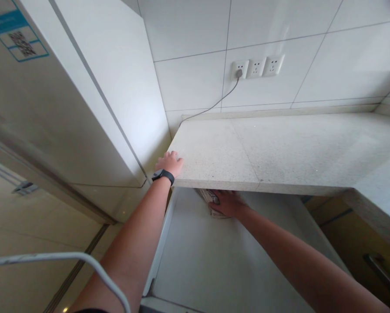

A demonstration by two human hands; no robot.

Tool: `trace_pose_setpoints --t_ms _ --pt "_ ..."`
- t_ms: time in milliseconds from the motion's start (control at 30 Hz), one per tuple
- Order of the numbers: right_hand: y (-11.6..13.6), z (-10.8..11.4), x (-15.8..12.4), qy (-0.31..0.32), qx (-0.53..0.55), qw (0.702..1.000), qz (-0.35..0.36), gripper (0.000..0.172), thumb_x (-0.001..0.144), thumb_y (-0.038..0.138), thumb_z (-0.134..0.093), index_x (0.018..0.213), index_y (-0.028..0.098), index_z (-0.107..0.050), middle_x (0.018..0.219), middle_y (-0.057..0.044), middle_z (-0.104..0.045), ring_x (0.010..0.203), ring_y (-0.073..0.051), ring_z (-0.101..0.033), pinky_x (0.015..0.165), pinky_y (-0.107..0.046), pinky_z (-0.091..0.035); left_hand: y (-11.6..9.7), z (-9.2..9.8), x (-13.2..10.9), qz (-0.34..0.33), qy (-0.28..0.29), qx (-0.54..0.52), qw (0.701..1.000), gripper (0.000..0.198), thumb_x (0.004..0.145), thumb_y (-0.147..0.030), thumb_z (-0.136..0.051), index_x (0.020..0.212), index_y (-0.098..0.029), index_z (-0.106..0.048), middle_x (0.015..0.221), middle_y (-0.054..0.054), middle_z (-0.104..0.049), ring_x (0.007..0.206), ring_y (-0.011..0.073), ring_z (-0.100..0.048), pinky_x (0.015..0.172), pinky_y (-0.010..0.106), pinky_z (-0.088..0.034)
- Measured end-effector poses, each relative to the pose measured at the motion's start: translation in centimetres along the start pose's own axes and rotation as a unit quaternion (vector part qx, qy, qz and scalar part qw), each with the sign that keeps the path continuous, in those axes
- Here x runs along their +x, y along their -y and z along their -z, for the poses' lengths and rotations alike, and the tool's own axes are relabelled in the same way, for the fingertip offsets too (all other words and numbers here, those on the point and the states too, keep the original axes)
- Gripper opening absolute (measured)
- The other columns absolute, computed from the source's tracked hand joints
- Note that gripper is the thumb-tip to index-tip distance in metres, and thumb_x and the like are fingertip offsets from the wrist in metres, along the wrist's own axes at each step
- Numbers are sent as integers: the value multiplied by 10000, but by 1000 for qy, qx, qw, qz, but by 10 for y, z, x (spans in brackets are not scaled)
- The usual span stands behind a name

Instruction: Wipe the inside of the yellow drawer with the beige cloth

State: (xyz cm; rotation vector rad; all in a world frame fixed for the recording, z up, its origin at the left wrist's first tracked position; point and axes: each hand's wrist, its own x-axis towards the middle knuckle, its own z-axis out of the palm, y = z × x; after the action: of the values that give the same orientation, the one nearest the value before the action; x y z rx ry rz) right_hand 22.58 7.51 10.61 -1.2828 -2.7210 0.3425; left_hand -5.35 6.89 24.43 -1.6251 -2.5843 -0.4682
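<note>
My left hand (pixel 170 164), with a dark watch band (pixel 164 175) at the wrist, holds the left end of the pale speckled countertop (pixel 214 152). Its thumb lies on top and the other fingers bend over the edge. Below the counter, my right hand (pixel 228 203) presses a folded, light cloth (pixel 218 214) with dark markings onto the bottom of a pulled-out white drawer (pixel 208 256). Its fingers are wrapped over the cloth near the drawer's back left part. The counter's front edge hides the far end of the cloth and the back of the drawer.
A tall white cabinet or appliance (pixel 123 78) stands close on the left. A grey cord (pixel 211 107) runs from a wall socket (pixel 240 69) down behind the counter's left end. A pale cable (pixel 67 255) loops across the lower left. A dark bar handle (pixel 382 276) is at lower right.
</note>
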Motion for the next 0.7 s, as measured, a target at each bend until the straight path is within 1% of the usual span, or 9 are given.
trace_pose_setpoints --t_ms 67,133,233,333,433,567,700 --pt "17 -4 -18 20 0 997 72 779 879 671 -536 1568 360 -351 1657 -106 -281 1494 -412 -246 1162 -649 -136 0 0 0 0 -1 0 1000 496 910 -510 -399 1350 -345 -556 1403 76 -549 1178 386 -556 949 547 -484" --pt "39 -8 -44 53 13 984 168 827 864 677 -557 1588 384 -287 1689 -98 -180 1517 -409 -184 1155 -684 -75 1 -1 1 0 1 -1 1000 495 909 -513 -400 1344 -340 -559 1403 81 -547 1181 389 -553 951 548 -480" --pt "65 -12 -84 105 51 953 278 923 804 681 -626 1596 385 -254 1687 -118 -173 1515 -424 -181 1128 -739 -45 1 -1 1 -3 3 -3 1000 503 911 -512 -393 1350 -333 -559 1411 85 -538 1190 399 -547 958 556 -474" --pt "76 -11 -114 139 97 923 347 936 797 685 -619 1599 385 -239 1687 -123 -159 1514 -434 -181 1109 -772 -40 2 -1 1 -5 6 -3 1000 512 909 -510 -392 1360 -332 -557 1423 88 -531 1195 408 -543 952 565 -477" --pt "72 -7 -127 155 121 905 378 891 810 658 -606 1589 384 -271 1683 -120 -176 1513 -432 -189 1103 -777 -46 3 -1 1 -8 7 -2 1000 516 907 -501 -395 1366 -330 -558 1421 99 -534 1191 407 -548 945 567 -482" --pt "62 -5 -128 133 117 909 377 876 790 613 -635 1572 372 -322 1668 -117 -240 1503 -421 -227 1124 -737 -69 3 -1 1 -11 4 0 1000 519 906 -490 -396 1364 -314 -563 1404 116 -541 1193 400 -554 965 565 -472" --pt "60 -6 -128 123 111 913 372 862 806 657 -597 1571 367 -327 1664 -114 -257 1504 -405 -233 1129 -723 -71 4 -2 2 -13 2 -1 1000 513 901 -488 -404 1353 -312 -569 1403 114 -543 1197 402 -551 975 567 -469"
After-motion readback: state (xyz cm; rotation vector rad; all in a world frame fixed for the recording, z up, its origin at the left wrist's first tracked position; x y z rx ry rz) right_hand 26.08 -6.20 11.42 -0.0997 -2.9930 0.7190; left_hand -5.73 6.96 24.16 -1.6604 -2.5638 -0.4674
